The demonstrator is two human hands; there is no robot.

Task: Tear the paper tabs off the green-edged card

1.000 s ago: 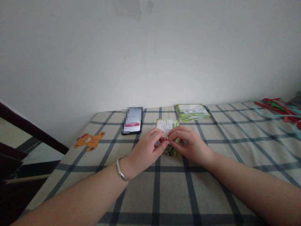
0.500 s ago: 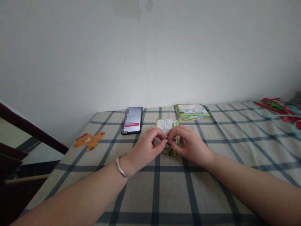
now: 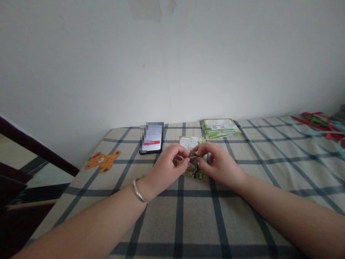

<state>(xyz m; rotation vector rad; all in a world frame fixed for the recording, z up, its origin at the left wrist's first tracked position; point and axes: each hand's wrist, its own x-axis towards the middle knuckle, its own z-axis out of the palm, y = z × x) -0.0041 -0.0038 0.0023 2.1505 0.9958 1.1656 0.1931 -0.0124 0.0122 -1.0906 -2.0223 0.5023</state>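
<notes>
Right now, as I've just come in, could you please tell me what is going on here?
A person is working with both bare hands: the left hand and right hand hold a small crumpled-looking piece between their fingertips, too small to identify. Beneath them lies green-and-white printed paper, partly hidden. Farther back on the checked tablecloth are a smartphone with its screen lit and, to its right, a stack of similar printed cards.
</notes>
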